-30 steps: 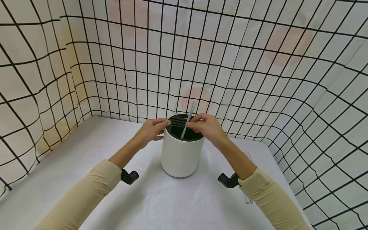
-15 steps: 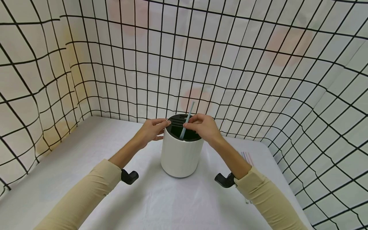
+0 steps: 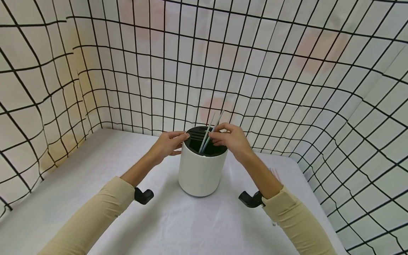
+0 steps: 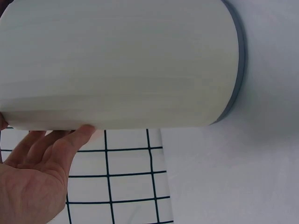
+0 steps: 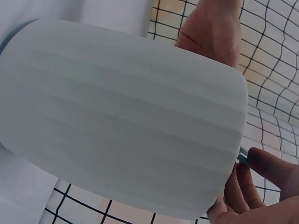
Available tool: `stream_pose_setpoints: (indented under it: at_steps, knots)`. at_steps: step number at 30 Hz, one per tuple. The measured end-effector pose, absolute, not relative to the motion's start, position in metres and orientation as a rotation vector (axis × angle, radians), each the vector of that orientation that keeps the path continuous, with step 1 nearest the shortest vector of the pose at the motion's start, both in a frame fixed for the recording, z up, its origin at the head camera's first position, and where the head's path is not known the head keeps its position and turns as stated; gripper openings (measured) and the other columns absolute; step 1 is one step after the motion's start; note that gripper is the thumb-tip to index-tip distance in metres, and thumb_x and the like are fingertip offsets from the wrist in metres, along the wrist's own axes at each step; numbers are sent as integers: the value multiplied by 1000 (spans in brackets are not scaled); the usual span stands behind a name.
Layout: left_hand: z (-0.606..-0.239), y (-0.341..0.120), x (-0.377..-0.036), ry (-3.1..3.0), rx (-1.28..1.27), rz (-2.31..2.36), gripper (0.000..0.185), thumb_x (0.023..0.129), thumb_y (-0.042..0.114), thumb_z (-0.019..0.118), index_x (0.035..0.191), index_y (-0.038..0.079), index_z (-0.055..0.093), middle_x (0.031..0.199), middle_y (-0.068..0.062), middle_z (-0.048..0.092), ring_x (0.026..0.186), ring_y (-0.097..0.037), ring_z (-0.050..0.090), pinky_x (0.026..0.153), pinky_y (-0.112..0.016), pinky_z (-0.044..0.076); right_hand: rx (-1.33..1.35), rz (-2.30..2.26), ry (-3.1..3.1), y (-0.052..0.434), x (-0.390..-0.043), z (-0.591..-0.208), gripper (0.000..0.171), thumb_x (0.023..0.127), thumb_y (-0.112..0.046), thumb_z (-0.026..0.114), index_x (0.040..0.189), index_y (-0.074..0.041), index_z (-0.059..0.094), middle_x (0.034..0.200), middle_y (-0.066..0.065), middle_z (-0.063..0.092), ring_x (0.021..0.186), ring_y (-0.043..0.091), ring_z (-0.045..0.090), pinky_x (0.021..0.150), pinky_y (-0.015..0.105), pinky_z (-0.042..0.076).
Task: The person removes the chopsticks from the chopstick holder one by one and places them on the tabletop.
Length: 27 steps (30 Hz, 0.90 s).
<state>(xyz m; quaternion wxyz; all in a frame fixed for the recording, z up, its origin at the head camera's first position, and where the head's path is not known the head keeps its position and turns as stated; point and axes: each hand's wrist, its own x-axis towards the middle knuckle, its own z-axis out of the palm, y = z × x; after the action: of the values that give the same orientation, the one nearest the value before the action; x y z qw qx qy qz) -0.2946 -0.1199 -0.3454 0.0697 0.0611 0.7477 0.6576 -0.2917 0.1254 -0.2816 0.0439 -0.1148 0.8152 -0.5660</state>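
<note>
On the white bench (image 3: 95,170), the left hand (image 3: 167,143) rests straight-fingered against the white canister (image 3: 200,173), where two straws (image 3: 208,132) lean up and right, lower ends hidden inside, pinched by the right hand (image 3: 231,140).

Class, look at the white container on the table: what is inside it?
Two pale straws lean inside the white container, pinched by the right hand; a black insert shows. Their lower ends are hidden.
</note>
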Motion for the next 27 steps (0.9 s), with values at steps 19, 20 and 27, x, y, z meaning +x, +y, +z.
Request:
stream_pose_setpoints:
  at_steps: [19,20,27]
  knots:
    - [-344,-119,-295,2246,170,1981,55,99,41,65,145,11,57,144,-10,60,131,-29,60,101,-44,57,-297,-2043,2393,159,-291,-263,26,95,-17,73,112,0,63,104,8,73,91,21,75,89,31,62]
    - [-344,-119,-295,2248,170,1978,55,100,41,65,145,11,57,144,-10,60,131,-29,60,101,-44,57,-294,-2070,2380,162,-291,-262,25,96,-16,72,112,0,62,102,6,73,90,18,75,89,30,62]
    - [-345,-119,-295,2247,173,1973,55,100,40,64,145,10,56,145,-10,59,132,-30,59,101,-44,56,-245,-2222,2283,180,-287,-252,30,95,-17,74,115,1,60,97,2,74,88,15,74,88,26,61]
